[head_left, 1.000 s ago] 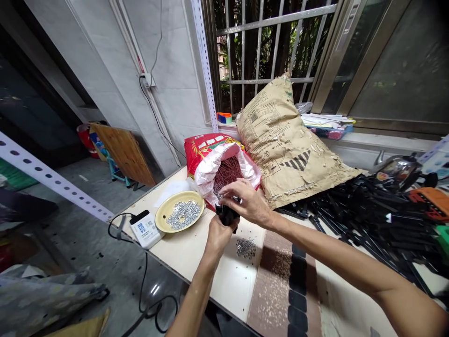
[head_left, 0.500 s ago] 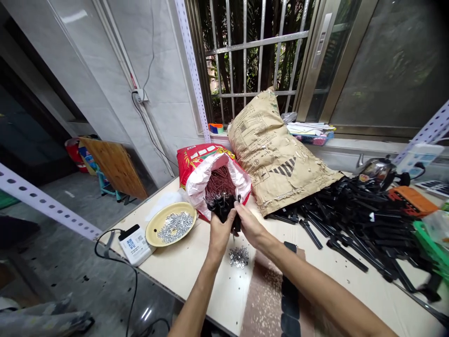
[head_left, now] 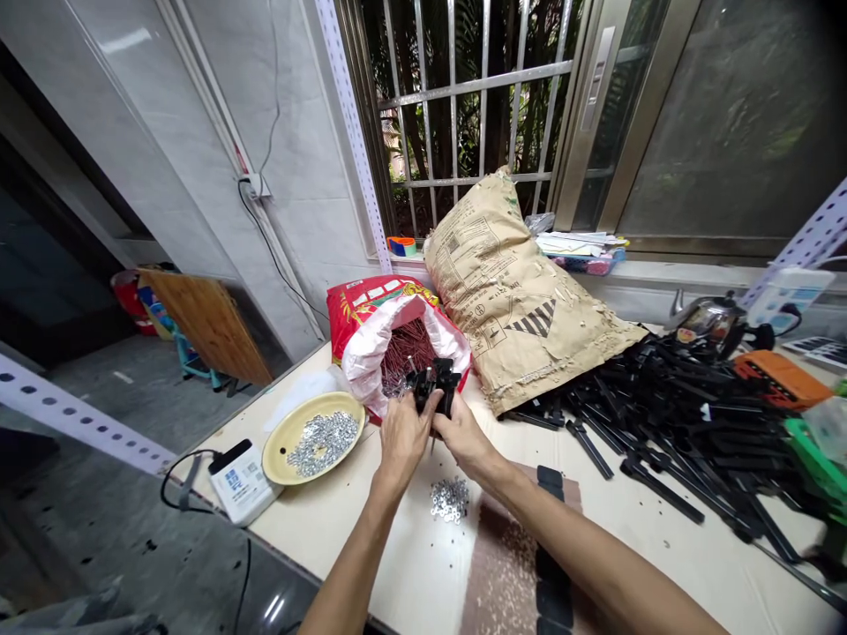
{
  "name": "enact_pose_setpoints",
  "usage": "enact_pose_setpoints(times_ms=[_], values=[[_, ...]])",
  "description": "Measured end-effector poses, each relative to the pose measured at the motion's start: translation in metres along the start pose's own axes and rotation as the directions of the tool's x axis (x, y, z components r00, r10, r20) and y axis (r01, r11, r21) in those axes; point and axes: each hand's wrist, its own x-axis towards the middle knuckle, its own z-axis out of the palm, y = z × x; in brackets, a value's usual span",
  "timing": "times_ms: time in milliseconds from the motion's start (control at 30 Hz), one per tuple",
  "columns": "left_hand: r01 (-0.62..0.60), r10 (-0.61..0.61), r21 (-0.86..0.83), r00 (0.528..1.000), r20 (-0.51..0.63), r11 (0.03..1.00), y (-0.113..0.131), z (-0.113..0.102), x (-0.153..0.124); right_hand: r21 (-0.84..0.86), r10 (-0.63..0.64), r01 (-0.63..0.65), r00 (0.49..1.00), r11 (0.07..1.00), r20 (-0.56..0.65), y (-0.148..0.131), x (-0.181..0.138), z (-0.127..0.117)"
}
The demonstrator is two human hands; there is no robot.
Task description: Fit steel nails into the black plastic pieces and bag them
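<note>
My left hand (head_left: 405,434) and my right hand (head_left: 465,437) are close together in front of an open red and white sack (head_left: 363,362). Both are closed around a bunch of black plastic parts (head_left: 437,381), with thin metal pins or screws standing up among them. Inside the sack lies a heap of long reddish-brown screws (head_left: 408,346). Below my hands, a small pile of shiny metal nuts or washers (head_left: 450,499) rests on the table (head_left: 357,529). More such silver pieces (head_left: 324,441) fill a yellow oval dish (head_left: 274,454) to the left. My fingertips are partly hidden by the parts.
A large brown paper sack (head_left: 509,300) leans behind, against the barred window. On the right spreads a big heap of black plastic pieces (head_left: 694,432), beside an orange box (head_left: 781,381) and a green basket (head_left: 817,459). A white device (head_left: 243,483) with a cable stands at the left edge.
The black parts have been turned and sit slightly lower in my hands. My left hand now shows more of its back. The whole view has shifted a little.
</note>
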Motion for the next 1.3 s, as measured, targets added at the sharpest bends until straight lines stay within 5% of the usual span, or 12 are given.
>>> enact_pose_setpoints(times_ms=[100, 200, 333, 433, 633, 767, 1000, 1300], values=[[0.135, -0.068, -0.354, 0.978, 0.195, 0.925, -0.01, 0.008, 0.005, -0.05, -0.046, 0.044, 0.998, 0.998, -0.033, 0.008, 0.008, 0.0], [0.151, -0.044, -0.514, 0.976, 0.215, 0.845, -0.016, 0.014, 0.002, -0.078, -0.047, 0.046, 0.999, 0.996, -0.008, 0.009, 0.016, -0.001], [0.1, 0.016, -0.519, 0.976, 0.216, 0.849, -0.018, 0.016, -0.002, -0.378, -0.176, 0.185, 0.983, 0.907, 0.057, 0.009, 0.02, -0.008], [0.084, 0.025, -0.505, 0.978, 0.205, 0.859, -0.018, 0.016, 0.0, -0.54, -0.135, 0.217, 0.973, 0.813, 0.188, 0.01, 0.018, -0.017], [0.028, -0.065, -0.482, 0.996, -0.061, 0.876, -0.014, 0.02, 0.003, -0.363, 0.085, 0.05, 0.934, 0.93, 0.347, 0.002, 0.01, -0.03], [0.046, -0.09, -0.482, 0.994, -0.069, 0.875, -0.01, 0.023, 0.001, -0.271, 0.072, 0.04, 0.917, 0.962, 0.391, -0.007, 0.0, -0.042], [0.215, -0.133, -0.76, 0.977, 0.169, 0.614, -0.002, 0.029, -0.005, -0.394, 0.024, 0.091, 0.96, 0.914, 0.278, -0.016, -0.019, -0.056], [0.104, -0.046, -0.682, 0.994, 0.102, 0.724, 0.01, 0.035, -0.017, -0.277, 0.006, 0.019, 0.996, 0.961, 0.088, -0.019, -0.039, -0.088]])
